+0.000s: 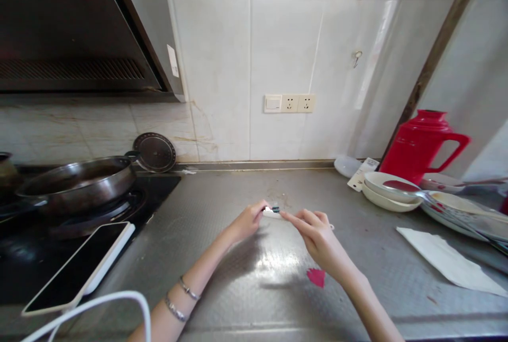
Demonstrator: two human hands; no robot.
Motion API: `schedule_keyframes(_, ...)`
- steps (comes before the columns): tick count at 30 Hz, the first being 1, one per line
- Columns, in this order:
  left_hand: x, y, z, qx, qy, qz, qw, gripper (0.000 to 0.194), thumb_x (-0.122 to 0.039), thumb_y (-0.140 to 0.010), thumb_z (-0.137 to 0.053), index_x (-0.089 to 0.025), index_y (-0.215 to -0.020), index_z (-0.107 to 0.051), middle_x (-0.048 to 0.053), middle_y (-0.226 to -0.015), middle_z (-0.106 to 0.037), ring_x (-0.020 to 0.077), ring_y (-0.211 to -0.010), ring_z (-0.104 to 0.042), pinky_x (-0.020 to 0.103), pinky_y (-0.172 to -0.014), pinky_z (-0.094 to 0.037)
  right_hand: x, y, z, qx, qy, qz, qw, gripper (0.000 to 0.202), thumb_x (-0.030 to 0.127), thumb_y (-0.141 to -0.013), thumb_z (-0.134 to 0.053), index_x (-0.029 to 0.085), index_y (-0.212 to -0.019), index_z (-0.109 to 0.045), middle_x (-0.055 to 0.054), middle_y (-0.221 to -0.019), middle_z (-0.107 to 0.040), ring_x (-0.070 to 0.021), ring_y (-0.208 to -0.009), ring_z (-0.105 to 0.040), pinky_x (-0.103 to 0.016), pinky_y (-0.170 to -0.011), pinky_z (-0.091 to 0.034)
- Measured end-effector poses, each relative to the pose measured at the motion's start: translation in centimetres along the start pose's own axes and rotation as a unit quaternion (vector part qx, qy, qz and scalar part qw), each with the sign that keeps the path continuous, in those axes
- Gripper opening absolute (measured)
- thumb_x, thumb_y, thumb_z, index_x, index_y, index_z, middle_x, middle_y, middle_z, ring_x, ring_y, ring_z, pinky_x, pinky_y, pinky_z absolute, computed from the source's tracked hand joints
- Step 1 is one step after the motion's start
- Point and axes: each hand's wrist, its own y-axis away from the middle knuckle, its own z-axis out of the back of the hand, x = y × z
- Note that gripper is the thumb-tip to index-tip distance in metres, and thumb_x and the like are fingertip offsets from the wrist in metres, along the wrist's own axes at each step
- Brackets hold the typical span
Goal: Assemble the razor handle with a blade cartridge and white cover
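Note:
Over the middle of the steel counter, a small slim white object [272, 214] with dark green bits on its upper side is held between my two hands; its exact kind is too small to make out. My left hand [251, 217] pinches its left end with closed fingers. At the other end, the index finger and thumb of my right hand [314, 231] press on it, the remaining fingers curled. A small pale tip [332, 226] peeks out past my right hand's knuckles; I cannot tell whether it belongs to the same object. Below my right hand lies a pink-red scrap [316, 277].
To the left, a steel pan [79, 186] sits on the black cooktop [24, 273], near a phone [79, 265] with a white cable [119, 295]. At right stand a red thermos jug [418, 143], stacked bowls [387, 201], plates [460, 217] and a white paper napkin [448, 260].

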Motion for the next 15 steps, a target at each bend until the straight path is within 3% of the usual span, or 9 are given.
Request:
schedule_keyframes(3, 0.3, 0.0, 0.1, 0.02, -0.076, -0.028, 0.996, 0.025, -0.013, -0.084, -0.039, -0.018, -0.099, -0.057, 0.003, -0.089, -0.061, 0.0153, -0.083, -0.055, 0.024, -0.076, -0.038, -1.0, -0.5, 0.1, 0.018, 0.01, 0.006, 1.0, 0.042, 0.015, -0.093, -0.034, 0.032, -0.126, -0.052, -0.004, -0.087, -0.059, -0.0147, -0.078, -0.052, -0.033, -0.081, -0.036)
schedule_keyframes(7, 0.6, -0.1, 0.1, 0.017, -0.107, -0.01, 0.994, 0.017, -0.019, -0.087, -0.039, -0.016, -0.089, -0.055, 0.002, -0.076, -0.057, 0.0129, -0.069, -0.051, 0.022, -0.065, -0.036, -2.2, -1.0, -0.3, 0.003, 0.011, -0.008, 1.0, 0.041, 0.015, -0.092, -0.034, 0.031, -0.125, -0.053, -0.004, -0.087, -0.058, -0.0149, -0.078, -0.053, -0.035, -0.082, -0.034)
schedule_keyframes(15, 0.5, -0.1, 0.2, 0.011, -0.082, -0.015, 0.996, 0.018, -0.023, -0.088, -0.04, -0.017, -0.092, -0.056, 0.002, -0.08, -0.058, 0.0138, -0.074, -0.052, 0.022, -0.07, -0.036, -2.3, -1.0, -1.1, -0.01, -0.015, -0.005, 1.0, 0.04, 0.017, -0.093, -0.034, 0.032, -0.125, -0.053, -0.003, -0.085, -0.058, -0.0143, -0.078, -0.054, -0.032, -0.081, -0.035)
